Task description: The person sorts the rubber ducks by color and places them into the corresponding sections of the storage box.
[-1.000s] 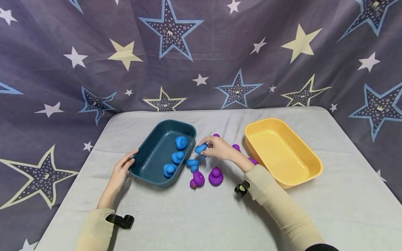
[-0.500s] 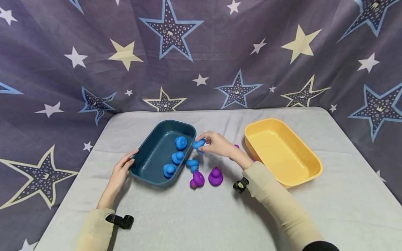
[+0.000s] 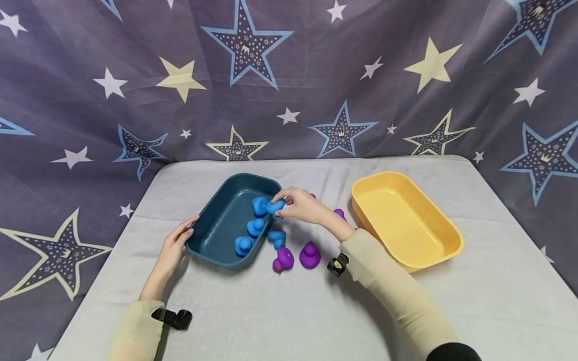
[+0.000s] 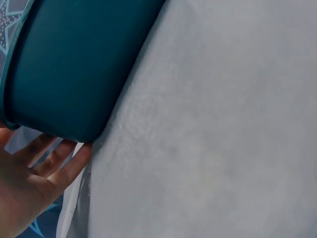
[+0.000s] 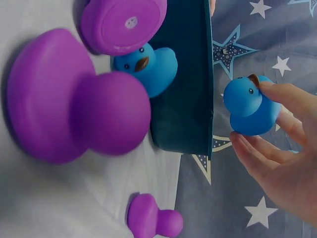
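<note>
1. The left hand (image 3: 173, 246) sits left of centre in the head view, fingers straight and relaxed, fingertips pointing toward the upper right.
2. In the left wrist view, the same hand fills the lower left corner, palm up, fingers (image 4: 58, 159) spread loosely.
3. The left forearm, in a cream sleeve, runs down to the bottom edge.
4. The right hand (image 3: 301, 205) is at the centre of the frame, fingers curled in a pinch.
5. The right arm stretches diagonally from the lower right, sleeve cream, wrist slightly bent.
</note>
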Motion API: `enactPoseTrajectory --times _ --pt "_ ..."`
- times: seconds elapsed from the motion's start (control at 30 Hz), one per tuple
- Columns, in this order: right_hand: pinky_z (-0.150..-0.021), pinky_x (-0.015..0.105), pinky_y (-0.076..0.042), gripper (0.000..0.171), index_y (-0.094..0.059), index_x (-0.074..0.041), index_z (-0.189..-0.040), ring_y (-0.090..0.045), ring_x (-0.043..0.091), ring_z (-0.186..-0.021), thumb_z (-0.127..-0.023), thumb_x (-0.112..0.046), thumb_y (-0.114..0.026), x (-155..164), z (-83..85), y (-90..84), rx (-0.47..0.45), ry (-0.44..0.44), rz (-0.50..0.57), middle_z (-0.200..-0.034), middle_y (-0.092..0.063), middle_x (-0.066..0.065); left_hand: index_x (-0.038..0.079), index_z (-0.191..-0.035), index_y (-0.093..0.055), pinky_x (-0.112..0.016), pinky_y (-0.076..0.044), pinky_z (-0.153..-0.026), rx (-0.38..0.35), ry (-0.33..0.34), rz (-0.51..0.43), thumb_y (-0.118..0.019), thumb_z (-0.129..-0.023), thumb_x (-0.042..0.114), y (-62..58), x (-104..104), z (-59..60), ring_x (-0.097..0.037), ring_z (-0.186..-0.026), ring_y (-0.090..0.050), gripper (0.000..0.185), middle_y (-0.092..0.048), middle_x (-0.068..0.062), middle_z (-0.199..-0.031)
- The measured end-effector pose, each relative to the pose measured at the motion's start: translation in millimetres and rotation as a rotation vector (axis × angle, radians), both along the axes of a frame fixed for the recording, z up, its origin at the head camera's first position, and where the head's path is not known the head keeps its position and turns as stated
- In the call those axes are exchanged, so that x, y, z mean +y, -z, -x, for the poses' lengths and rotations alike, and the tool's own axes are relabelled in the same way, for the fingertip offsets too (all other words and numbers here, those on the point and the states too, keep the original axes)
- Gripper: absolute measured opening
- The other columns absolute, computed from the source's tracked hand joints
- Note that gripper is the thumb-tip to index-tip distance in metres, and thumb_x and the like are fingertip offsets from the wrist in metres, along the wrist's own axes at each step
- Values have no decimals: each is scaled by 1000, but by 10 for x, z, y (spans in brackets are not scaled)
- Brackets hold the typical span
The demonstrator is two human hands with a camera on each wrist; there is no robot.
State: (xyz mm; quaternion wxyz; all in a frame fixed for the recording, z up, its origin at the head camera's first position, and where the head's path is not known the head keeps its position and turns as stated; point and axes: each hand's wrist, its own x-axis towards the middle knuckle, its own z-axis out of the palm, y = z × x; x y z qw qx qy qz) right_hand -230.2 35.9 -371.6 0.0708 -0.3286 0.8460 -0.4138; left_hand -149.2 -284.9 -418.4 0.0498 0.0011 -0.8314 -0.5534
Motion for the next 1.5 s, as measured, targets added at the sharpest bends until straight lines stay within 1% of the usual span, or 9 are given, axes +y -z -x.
enactPoseTrajectory --times 0.17,0.47,0.53,0.63,0.73,0.97,1.23,1.4,1.5 --pt "-85 34 -43 25 -62 -7 -104 -53 24 -95 -79 -13 -65 -91 11 -5 15 -20 -4 -105 -55 11 -3 -128 -42 -25 -31 -46 -4 3 7 -40 -94 13 -2 -5 -2 -4 -56 -33 37 -42 -9 -103" --pt "-83 26 -44 26 -61 -8 -105 -54 24 -98 -80 -15 -65 -221 49 0 -11 -27 -25 -110 -54 11 -2 -129 -41 -20 -35 -57 -11 8 20 -39 -95 16 2 -3 -2 -7 -86 -38 38 -42 -11 -113" --pt "-84 25 -43 26 -61 -8 -106 -54 24 -100 -81 -15 -64 -249 68 15 -28 -32 -23 -112 -53 10 -1 -129 -41 -19 -35 -58 -8 8 23 -39 -95 15 3 -3 -3 -6 -85 -38 38 -42 -11 -113" --pt "-83 23 -43 26 -61 -9 -106 -54 22 -100 -81 -16 -64 -289 102 36 -58 -32 -18 -114 -54 8 -2 -128 -42 -20 -34 -52 -2 7 19 -40 -95 14 3 -3 -3 -4 -68 -38 37 -43 -11 -109" --pt "-81 22 -44 26 -61 -9 -106 -55 22 -99 -80 -16 -64 -327 130 41 -76 -35 -9 -113 -54 8 -2 -128 -42 -21 -33 -49 0 7 22 -40 -95 13 1 -1 -6 -3 -62 -35 37 -43 -11 -107" --pt "-81 21 -44 25 -62 -7 -104 -56 20 -97 -80 -14 -64 -426 211 52 -97 -35 14 -105 -59 7 -2 -128 -42 -20 -35 -56 6 8 37 -39 -95 14 -9 1 -9 -5 -79 -39 37 -43 -11 -111" --pt "-79 21 -44 25 -61 -6 -105 -58 17 -92 -81 -13 -63 -522 274 70 -117 -28 38 -104 -61 7 -3 -128 -42 -27 -33 -51 13 7 28 -40 -95 13 -1 4 -6 -6 -74 -39 37 -43 -9 -109" --pt "-78 19 -44 25 -61 -5 -104 -58 16 -90 -81 -12 -64 -581 318 108 -133 -25 41 -100 -63 7 -3 -127 -43 -24 -32 -47 7 -5 19 -40 -94 13 10 3 -4 -4 -58 -33 37 -43 -7 -104" --pt "-79 19 -44 25 -62 -5 -104 -59 16 -92 -80 -12 -64 -611 334 124 -135 -11 39 -100 -63 7 -3 -127 -42 -22 -33 -50 5 -6 18 -40 -94 14 14 1 -5 -2 -67 -37 37 -44 -7 -106"
